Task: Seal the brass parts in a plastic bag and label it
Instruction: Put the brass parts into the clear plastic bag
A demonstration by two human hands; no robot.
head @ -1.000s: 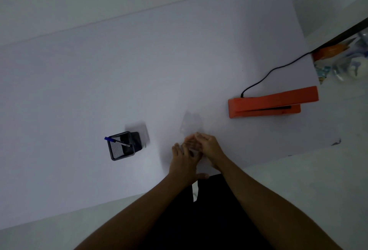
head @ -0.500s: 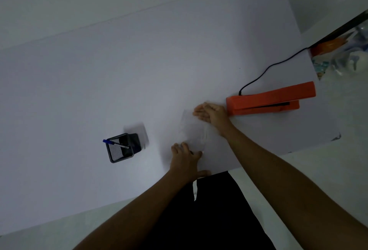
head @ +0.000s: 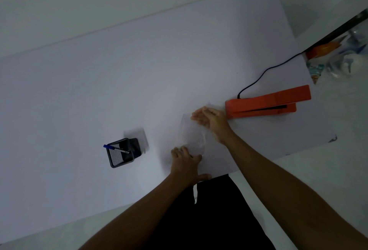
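A clear plastic bag (head: 194, 136) lies flat on the white table (head: 139, 70), faint and hard to make out. My left hand (head: 185, 163) rests palm down on the bag's near end with its fingers spread. My right hand (head: 211, 121) lies flat, fingers stretched out, on the bag's far right corner, just left of the orange heat sealer (head: 266, 102). I see no brass parts; the bag's contents cannot be made out.
A black mesh pen holder (head: 121, 155) with a blue pen (head: 115, 148) stands to the left, with a pale square pad (head: 137, 134) behind it. The sealer's black cable (head: 264, 70) runs off the table's right edge. Cluttered bags (head: 338, 58) lie on the floor at far right.
My right hand has slid away from my left hand, along the bag toward the sealer. My left hand has stayed on the bag's near end.
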